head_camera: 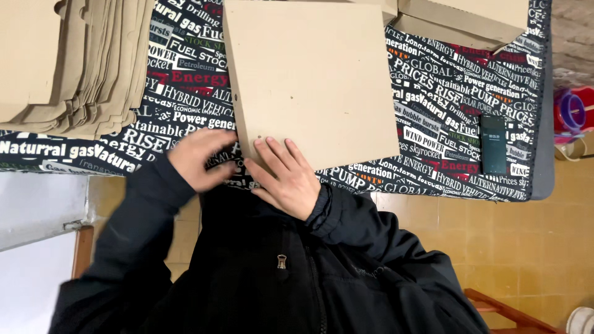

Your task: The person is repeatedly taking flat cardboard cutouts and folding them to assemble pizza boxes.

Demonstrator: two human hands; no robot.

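A flat, square-cornered cardboard box (309, 80) in plain tan lies on the tabletop (445, 105), which is covered by a black cloth printed all over with white, red and green lettering. The box's broad top face is smooth and unprinted, marked only by a few small dark specks, and it sits slightly turned, its near edge close to the person's chest. The right hand (286, 176) lies palm down on the near corner of the box, its fingers (275, 154) spread apart and pressed flat on the cardboard, not curled around anything. The left hand (199, 158) is at the box's near left corner, blurred, with its fingers (213, 139) loosely bent and close together; whether they grip the edge cannot be told. To the left, well apart from the box, one thick stack of flat cardboard blanks (74, 62) in the same tan fans out over the cloth. Beyond the box, at the far right, part of one more folded cardboard box (464, 21) runs out of the picture. One dark smartphone (493, 143) lies face up near the right edge of the tabletop, clear of both hands. Off the tabletop to the right, red and purple plastic tubs (575, 111) stand on the floor. The person's black jacket (278, 272) with its zip fills the foreground, hiding the tabletop's near edge.
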